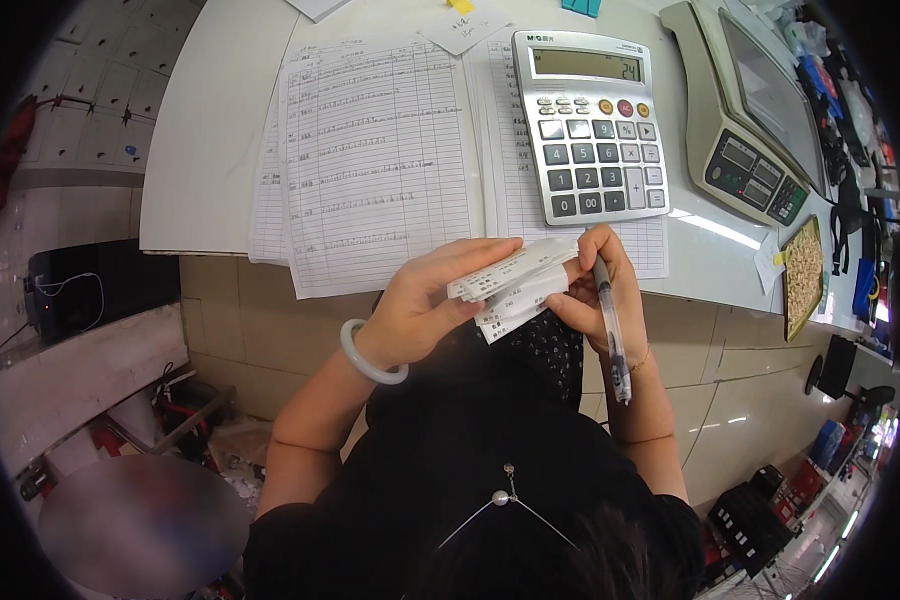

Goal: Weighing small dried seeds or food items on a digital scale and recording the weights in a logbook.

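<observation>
A small stack of white printed paper slips (515,274) is held over my lap, just off the table's near edge. My left hand (417,300) pinches its left side between thumb and fingers. On the other side, my right hand (622,285) grips the slips' right edge at thumb and fingertips. The same hand also keeps a pen (611,318) tucked along its fingers, pointing down toward the wrist. Beyond the hands lies a handwritten lined sheet (380,170) on the white table (210,150). A large silver calculator (590,110) rests on more papers in front of my right hand.
A weighing scale (750,160) stands on the table to the right. Near it, a yellow-edged tray (803,280) of small pale pieces sits at the table's edge. A loose note (465,35) lies at the far side. Shelves of goods line the far right.
</observation>
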`<state>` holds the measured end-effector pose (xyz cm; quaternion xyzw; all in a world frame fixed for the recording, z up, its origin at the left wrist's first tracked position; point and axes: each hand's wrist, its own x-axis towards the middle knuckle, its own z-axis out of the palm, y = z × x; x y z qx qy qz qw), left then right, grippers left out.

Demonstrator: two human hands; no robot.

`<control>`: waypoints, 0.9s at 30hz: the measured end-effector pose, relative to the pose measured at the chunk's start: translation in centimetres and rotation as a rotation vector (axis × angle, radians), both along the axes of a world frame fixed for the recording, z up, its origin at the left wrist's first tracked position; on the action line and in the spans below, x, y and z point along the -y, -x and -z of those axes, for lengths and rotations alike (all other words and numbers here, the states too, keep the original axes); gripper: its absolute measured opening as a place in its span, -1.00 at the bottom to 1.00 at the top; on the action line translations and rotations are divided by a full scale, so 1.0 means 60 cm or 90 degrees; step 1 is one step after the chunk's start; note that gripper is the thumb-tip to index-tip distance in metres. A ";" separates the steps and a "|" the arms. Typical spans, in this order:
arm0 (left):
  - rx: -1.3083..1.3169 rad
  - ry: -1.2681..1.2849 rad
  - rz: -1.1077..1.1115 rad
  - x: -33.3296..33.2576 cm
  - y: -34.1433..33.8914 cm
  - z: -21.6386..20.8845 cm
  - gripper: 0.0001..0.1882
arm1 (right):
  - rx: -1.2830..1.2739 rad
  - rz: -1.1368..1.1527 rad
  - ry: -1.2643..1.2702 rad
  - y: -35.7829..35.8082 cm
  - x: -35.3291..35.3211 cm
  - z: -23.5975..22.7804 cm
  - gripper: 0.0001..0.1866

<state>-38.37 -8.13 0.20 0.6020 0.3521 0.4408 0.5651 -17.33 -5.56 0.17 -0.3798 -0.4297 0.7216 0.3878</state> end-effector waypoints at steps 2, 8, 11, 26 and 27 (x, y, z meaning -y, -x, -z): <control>0.004 0.000 0.007 -0.001 0.002 0.000 -0.55 | -0.004 -0.005 0.001 -0.001 0.001 -0.001 -0.57; 0.110 0.092 0.001 0.002 0.001 0.003 -0.56 | 0.012 -0.016 -0.041 -0.005 0.002 -0.006 -0.58; 0.070 0.072 -0.026 0.001 0.000 0.007 -0.55 | 0.168 0.095 -0.305 -0.003 -0.008 -0.003 -0.57; -0.119 -0.082 -0.009 -0.002 -0.001 0.002 -0.51 | -0.024 0.026 0.122 -0.006 -0.031 -0.024 -0.64; -0.121 -0.075 -0.004 -0.002 -0.001 0.002 -0.51 | -0.027 0.008 0.120 -0.008 -0.032 -0.016 -0.63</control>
